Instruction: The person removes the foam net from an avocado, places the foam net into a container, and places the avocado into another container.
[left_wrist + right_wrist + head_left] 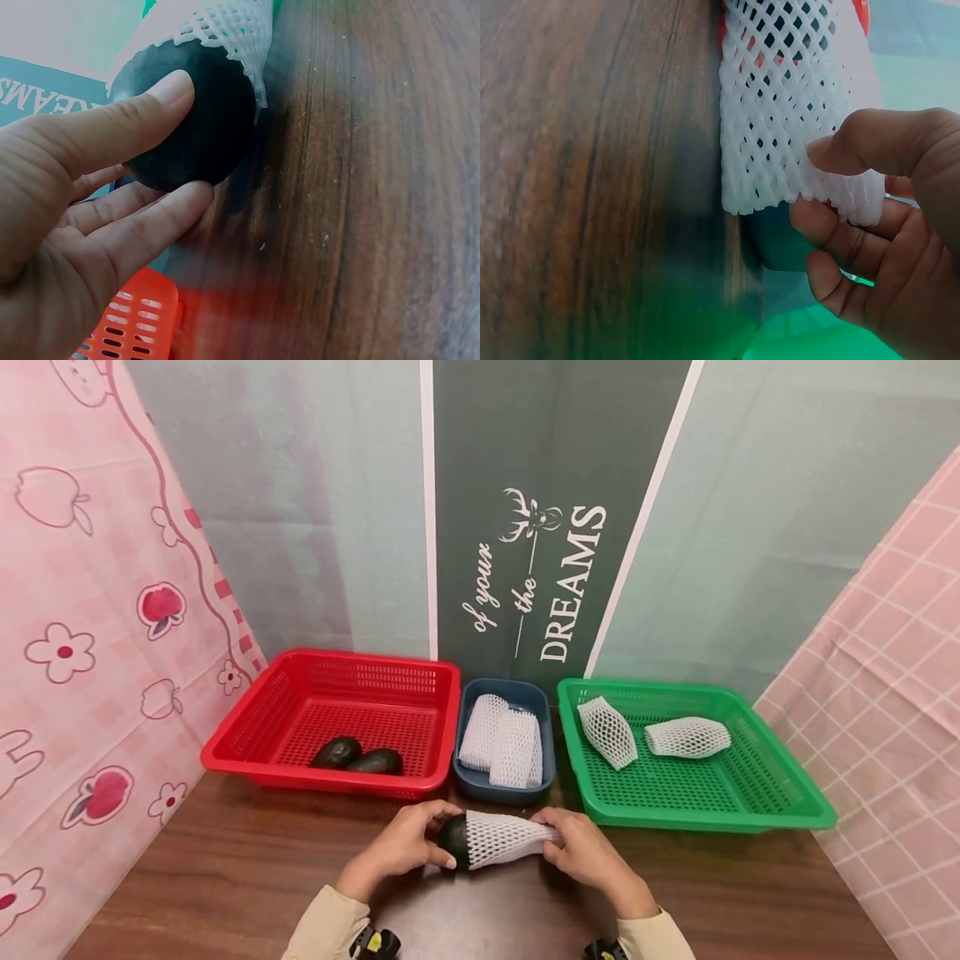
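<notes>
A dark avocado [453,841] lies partly inside a white foam net sleeve [504,838], its left end bare. My left hand [408,842] grips that bare end; in the left wrist view the thumb lies across the avocado [199,124], with fingers at its underside. My right hand [583,850] pinches the narrow, gathered end of the sleeve. In the right wrist view, thumb and fingers hold the edge of the white mesh [787,142]. Both hands are low over the wooden table.
A red basket [330,782] at the left holds two avocados [377,762]. The small blue basket [504,793] in the middle contains foam net sleeves [516,747]. At the right, a green basket [697,818] holds two netted pieces [687,737]. Printed curtains stand behind and at both sides.
</notes>
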Available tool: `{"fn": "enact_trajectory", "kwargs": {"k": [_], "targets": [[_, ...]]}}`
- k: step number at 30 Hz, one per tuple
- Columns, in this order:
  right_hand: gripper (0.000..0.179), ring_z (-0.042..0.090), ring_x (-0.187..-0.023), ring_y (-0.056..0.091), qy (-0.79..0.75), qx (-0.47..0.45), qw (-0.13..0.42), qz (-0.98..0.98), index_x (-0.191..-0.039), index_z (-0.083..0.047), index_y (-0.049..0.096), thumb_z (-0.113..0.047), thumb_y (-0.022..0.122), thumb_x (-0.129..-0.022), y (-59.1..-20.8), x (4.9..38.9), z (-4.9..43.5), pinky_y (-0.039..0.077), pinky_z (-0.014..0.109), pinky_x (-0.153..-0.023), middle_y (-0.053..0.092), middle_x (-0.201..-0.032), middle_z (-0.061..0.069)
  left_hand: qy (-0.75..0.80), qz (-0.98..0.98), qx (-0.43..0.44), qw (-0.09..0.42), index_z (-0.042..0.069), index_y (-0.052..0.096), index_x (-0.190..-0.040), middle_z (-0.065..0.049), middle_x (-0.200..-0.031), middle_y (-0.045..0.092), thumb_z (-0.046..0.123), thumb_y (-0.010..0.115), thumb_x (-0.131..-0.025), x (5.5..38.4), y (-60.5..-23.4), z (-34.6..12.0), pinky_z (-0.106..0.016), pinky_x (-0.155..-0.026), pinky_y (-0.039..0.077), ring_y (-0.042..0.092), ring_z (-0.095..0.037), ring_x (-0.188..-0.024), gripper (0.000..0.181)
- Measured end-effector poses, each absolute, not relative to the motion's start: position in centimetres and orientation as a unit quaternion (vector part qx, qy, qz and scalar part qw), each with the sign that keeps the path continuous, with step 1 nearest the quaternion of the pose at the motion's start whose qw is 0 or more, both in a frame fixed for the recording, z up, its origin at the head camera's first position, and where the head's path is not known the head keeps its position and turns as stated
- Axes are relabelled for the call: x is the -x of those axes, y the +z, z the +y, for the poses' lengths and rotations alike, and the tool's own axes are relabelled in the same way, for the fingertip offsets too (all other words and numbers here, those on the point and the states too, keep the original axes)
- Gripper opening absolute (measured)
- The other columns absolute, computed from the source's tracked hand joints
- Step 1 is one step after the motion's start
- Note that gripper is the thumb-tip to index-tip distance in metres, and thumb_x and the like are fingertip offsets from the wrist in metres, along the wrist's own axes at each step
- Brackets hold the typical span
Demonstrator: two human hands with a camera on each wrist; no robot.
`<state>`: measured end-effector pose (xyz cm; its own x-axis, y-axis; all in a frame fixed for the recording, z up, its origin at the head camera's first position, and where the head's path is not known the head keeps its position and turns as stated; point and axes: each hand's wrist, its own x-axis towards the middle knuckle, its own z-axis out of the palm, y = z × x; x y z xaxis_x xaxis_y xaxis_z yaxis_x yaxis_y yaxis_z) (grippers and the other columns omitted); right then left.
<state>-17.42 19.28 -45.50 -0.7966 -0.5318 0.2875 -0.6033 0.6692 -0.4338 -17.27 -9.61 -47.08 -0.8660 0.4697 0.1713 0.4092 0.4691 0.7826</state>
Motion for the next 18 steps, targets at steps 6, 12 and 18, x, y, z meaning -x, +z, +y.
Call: {"fn": "enact_trajectory", "kwargs": {"k": [6, 12, 18], "targets": [[0.025, 0.008, -0.078, 0.054, 0.259, -0.313, 0.062, -0.912, -0.093, -0.013, 0.063, -0.002, 0.068, -0.07, -45.68, 17.36, 19.39, 0.046, 0.03, -0.068, 0.06, -0.087, -0.008, 0.457, 0.851, -0.255, 0.041, 0.007, 0.061, -0.113, -0.001, -0.097, 0.063, 0.009, 0.086, -0.061, 17.28, -47.17, -9.53, -0.029, -0.07, 0.05, 0.06, -0.016, -0.083, 0.058], [0.035, 0.016, -0.088, 0.053, 0.254, -0.301, 0.043, -0.918, -0.105, -0.01, 0.062, -0.008, 0.074, -0.072, -45.42, 17.31, 19.37, 0.045, 0.035, -0.075, 0.061, -0.097, -0.004, 0.44, 0.861, -0.255, 0.023, 0.006, 0.058, -0.117, -0.003, -0.107, 0.061, 0.017, 0.087, -0.061, 16.96, -46.84, -9.64, -0.032, -0.076, 0.048, 0.057, -0.019, -0.091, 0.064], [0.048, 0.022, -0.102, 0.052, 0.254, -0.301, 0.051, -0.918, -0.116, -0.008, 0.059, -0.01, 0.076, -0.071, -44.99, 17.18, 18.91, 0.044, 0.042, -0.083, 0.06, -0.11, 0.003, 0.414, 0.876, -0.249, 0.007, 0.011, 0.06, -0.117, -0.001, -0.11, 0.061, 0.028, 0.086, -0.061, 16.9, -46.56, -9.59, -0.036, -0.083, 0.043, 0.055, -0.019, -0.097, 0.064]]}}
